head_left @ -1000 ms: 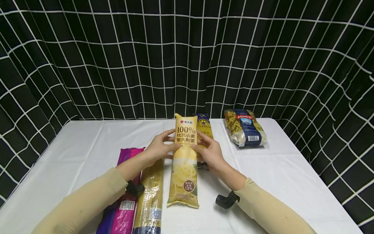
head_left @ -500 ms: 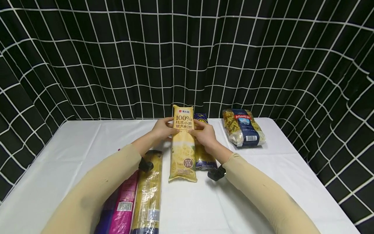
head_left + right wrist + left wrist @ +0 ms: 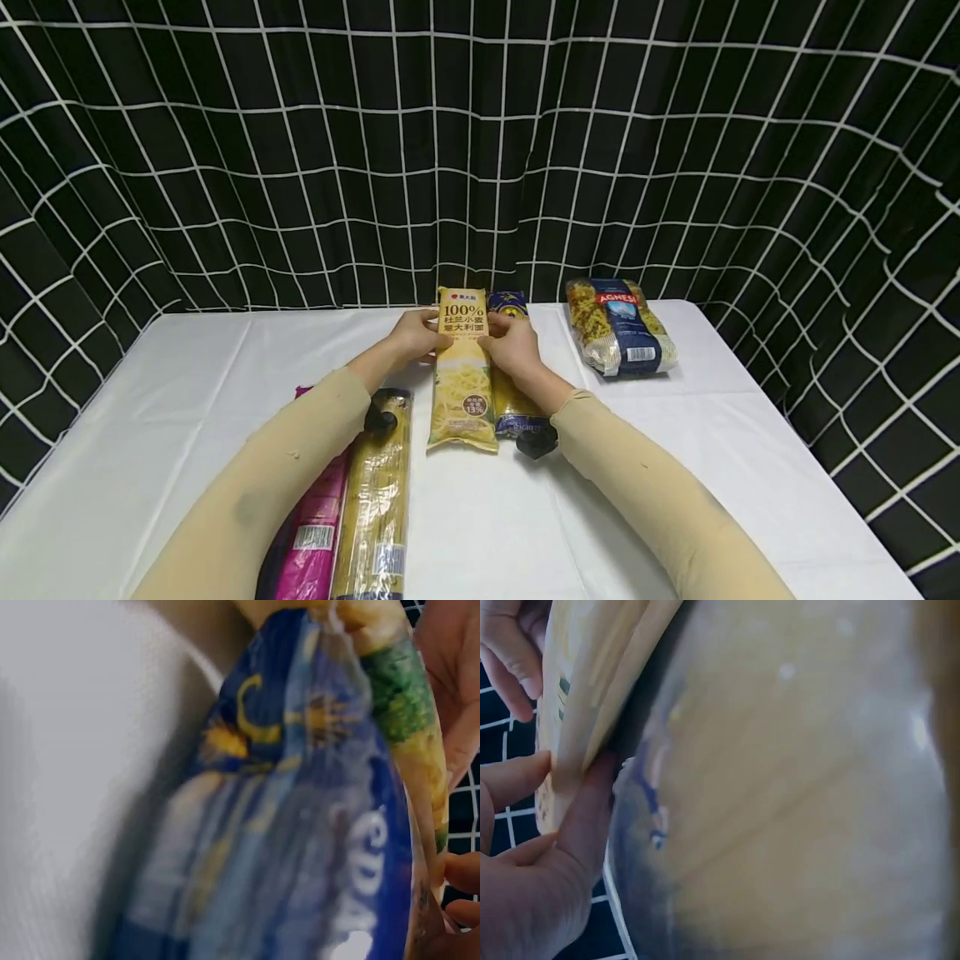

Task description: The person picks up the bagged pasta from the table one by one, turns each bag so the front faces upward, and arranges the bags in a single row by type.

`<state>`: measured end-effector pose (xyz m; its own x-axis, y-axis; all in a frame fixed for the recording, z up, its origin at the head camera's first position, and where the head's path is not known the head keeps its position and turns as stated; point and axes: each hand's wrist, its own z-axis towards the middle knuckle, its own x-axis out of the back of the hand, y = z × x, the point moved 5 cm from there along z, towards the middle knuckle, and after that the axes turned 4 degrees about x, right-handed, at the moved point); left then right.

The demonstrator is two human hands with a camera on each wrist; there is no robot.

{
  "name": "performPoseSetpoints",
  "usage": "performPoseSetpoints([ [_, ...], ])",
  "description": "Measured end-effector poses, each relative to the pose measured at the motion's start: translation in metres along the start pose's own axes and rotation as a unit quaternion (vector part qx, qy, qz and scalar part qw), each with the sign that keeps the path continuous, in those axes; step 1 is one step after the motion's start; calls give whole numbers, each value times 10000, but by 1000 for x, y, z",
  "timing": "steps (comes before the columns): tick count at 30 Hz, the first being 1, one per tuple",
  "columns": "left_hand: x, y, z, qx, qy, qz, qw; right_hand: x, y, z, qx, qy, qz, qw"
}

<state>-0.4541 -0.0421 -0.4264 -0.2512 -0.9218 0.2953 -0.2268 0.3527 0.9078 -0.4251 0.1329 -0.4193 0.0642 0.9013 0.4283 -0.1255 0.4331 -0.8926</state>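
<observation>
A yellow pack of pasta (image 3: 461, 383), long and flat, is at the far middle of the table, its printed front facing up. My left hand (image 3: 415, 335) pinches its left edge, thumb on the front. On the opposite edge, my right hand (image 3: 517, 346) grips it the same way. A blue-and-gold spaghetti pack (image 3: 517, 410) lies directly to its right, partly covered by my right hand. The left wrist view shows my left hand's fingers (image 3: 585, 817) at the edge of the yellow pack (image 3: 570, 697). The right wrist view has the blue wrapper (image 3: 300, 825) in front.
A bag of AGNESI pasta (image 3: 621, 327) lies at the back right. Nearer on the left are a clear-wrapped spaghetti pack (image 3: 378, 500) and a pink-and-purple pack (image 3: 315, 525), partly under my left sleeve. A black gridded curtain (image 3: 480, 150) hangs behind the white-covered table (image 3: 480, 533).
Both hands have carried the yellow pasta pack away from me and lowered it beside the blue-and-gold pack. The other packs have stayed in place.
</observation>
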Motion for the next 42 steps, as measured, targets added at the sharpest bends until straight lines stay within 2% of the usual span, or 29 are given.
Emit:
performPoseSetpoints([
  [8, -1, -4, -3, 2, 46, 2, 10000, -2, -1, -1, 154, -414, -363, 9984],
  [13, 1, -5, -5, 114, -42, 63, 9999, -3, -4, -6, -145, -848, -150, 9962],
  [18, 6, -2, -13, 32, -274, 108, 9996, -2, -10, -18, -373, -893, 240, 9950],
  [24, 21, 7, -39, -197, -547, -24, 9983, 7, -20, -44, -133, -970, 441, 9942],
  [27, 31, 9, -57, -451, -704, 60, 9965, 10, -24, -66, -39, -1093, 589, 9923],
  [30, 39, 9, -73, -839, -768, 391, 9927, 12, -30, -90, 7, -1174, 727, 9904],
  [33, 48, 7, -89, -1337, -663, 1028, 9834, 10, -36, -115, 98, -1291, 895, 9875],
  [37, 57, -2, -107, -1944, -467, 1988, 9594, 0, -42, -151, 257, -1758, 1124, 9777],
  [39, 60, -10, -113, -2100, -471, 2441, 9456, -9, -43, -168, 295, -2118, 1231, 9691],
  [42, 61, -24, -119, -2170, -647, 3005, 9265, -25, -45, -190, 340, -2648, 1184, 9564],
])
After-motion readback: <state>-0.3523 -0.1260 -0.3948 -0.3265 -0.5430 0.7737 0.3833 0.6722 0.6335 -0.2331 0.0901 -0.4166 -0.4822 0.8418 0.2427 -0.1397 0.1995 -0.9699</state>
